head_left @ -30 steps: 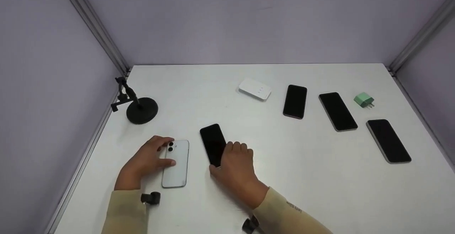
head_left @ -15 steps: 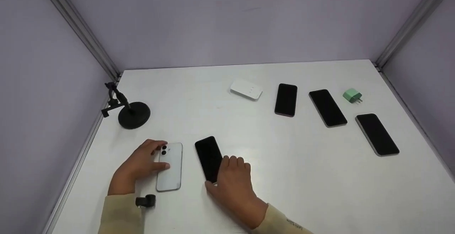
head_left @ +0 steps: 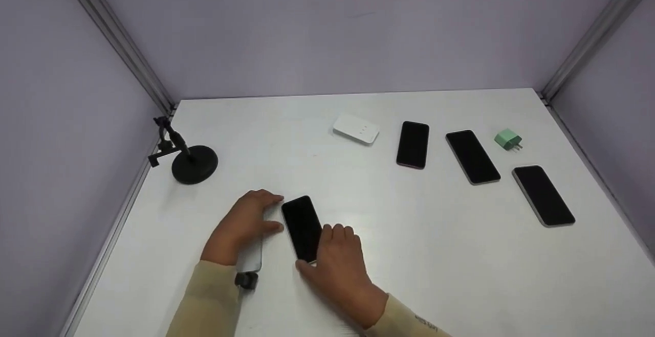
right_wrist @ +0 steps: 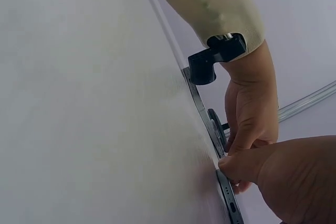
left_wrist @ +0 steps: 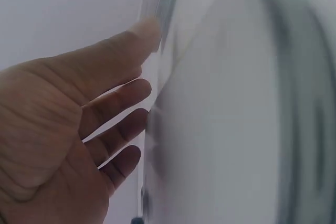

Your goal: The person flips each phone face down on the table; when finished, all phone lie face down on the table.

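Left hand (head_left: 245, 224) slid white phone (head_left: 252, 259) right, touching black phone (head_left: 302, 227); grip relaxed, flat on top. Right hand (head_left: 337, 268) pinched black phone's end throughout.

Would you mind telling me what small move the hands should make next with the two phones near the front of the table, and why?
Probably close the last gap: the left hand covers the white phone right beside the black phone, whose near end the right hand holds. Nudging them side by side looks likely.
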Demonstrator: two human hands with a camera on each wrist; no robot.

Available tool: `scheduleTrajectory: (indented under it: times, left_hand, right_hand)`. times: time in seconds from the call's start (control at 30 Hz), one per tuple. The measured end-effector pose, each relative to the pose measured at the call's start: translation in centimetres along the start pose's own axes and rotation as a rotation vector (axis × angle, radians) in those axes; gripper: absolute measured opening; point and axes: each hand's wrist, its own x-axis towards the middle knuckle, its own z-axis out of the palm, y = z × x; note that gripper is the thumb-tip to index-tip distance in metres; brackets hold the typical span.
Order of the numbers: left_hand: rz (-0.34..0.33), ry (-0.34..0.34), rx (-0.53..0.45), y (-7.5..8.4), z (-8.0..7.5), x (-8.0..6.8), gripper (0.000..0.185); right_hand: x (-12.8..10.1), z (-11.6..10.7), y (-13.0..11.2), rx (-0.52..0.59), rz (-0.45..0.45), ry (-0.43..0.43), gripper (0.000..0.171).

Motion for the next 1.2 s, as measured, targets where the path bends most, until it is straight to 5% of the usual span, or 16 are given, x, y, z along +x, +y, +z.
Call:
scheduleTrajectory:
  times: [0.2, 0.43, 0.83, 1.2]
  left_hand:
    - [0.043, -0.016, 0.043, 0.4, 0.7, 0.9, 0.061]
    - [0.101, 0.008, 0.046, 0.2, 0.8, 1.0, 0.061]
    - [0.035, 0.047, -0.078, -0.1, 1.1, 0.8, 0.057]
    - [-0.024, 0.106, -0.115, 0.8, 1.5, 0.7, 0.038]
  right_hand:
    - [0.0, 0.2, 0.6, 0.093, 0.028, -0.047, 0.078]
    - [0.5, -0.1, 1.2, 0.387, 0.158, -0.169, 0.079]
    - [0.0, -0.9, 2.0, 0.688, 0.194, -0.11, 0.022]
    - [-0.2, -0.5, 0.7, 0.526, 0.076, 0.134, 0.019]
